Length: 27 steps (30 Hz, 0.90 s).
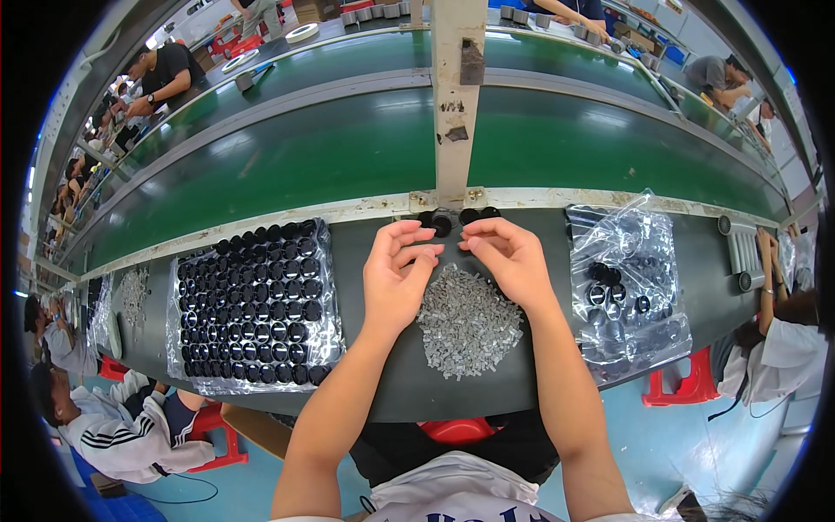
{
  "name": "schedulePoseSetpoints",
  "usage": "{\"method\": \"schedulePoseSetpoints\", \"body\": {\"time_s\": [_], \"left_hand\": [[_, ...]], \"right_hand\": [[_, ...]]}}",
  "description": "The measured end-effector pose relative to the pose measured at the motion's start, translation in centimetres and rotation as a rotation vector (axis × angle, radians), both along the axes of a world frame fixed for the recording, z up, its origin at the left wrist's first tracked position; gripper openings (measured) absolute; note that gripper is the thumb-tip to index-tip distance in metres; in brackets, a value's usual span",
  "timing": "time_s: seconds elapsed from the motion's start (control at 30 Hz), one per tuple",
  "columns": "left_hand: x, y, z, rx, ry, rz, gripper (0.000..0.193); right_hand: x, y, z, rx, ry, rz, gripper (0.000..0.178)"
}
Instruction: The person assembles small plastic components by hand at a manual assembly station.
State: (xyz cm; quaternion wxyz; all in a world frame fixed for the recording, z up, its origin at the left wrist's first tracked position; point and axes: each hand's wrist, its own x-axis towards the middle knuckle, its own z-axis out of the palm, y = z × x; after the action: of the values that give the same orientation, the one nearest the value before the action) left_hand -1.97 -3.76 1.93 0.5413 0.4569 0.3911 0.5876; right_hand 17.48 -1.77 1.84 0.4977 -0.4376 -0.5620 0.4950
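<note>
My left hand (393,277) is closed, its thumb and fingertips drawn together above the upper left edge of a pile of small grey translucent pieces (470,324). Facing it across a narrow gap, my right hand (511,265) is closed too, thumb against the curled fingers. Whatever is pinched in either hand is too small or hidden to make out. Just beyond my fingertips, several black round caps (442,226) lie at the foot of a white post. To the left, rows of similar black round caps (252,304) cover a clear plastic sheet.
A clear plastic bag (631,287) with loose black round parts lies on the right. Past the table's rail runs a green conveyor belt (304,143), with the white post (452,113) rising before it. Grey cylinders (744,252) stand far right beside a co-worker's arms. Other people sit at both sides.
</note>
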Motion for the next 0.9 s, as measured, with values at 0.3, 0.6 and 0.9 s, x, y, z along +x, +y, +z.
{"method": "schedulePoseSetpoints", "body": {"time_s": [0.3,0.6,0.9], "left_hand": [[-0.11,-0.55,0.24,0.307,0.517,0.109,0.039],[0.12,-0.49,-0.06,0.296,0.531,0.081,0.029],[0.12,-0.61,-0.01,0.287,0.545,0.038,0.026]], "right_hand": [[-0.36,-0.66,1.00,0.215,-0.242,0.083,0.032],[-0.49,-0.74,0.58,0.204,-0.188,0.085,0.029],[-0.64,-0.89,0.97,0.195,-0.219,0.100,0.028]]}}
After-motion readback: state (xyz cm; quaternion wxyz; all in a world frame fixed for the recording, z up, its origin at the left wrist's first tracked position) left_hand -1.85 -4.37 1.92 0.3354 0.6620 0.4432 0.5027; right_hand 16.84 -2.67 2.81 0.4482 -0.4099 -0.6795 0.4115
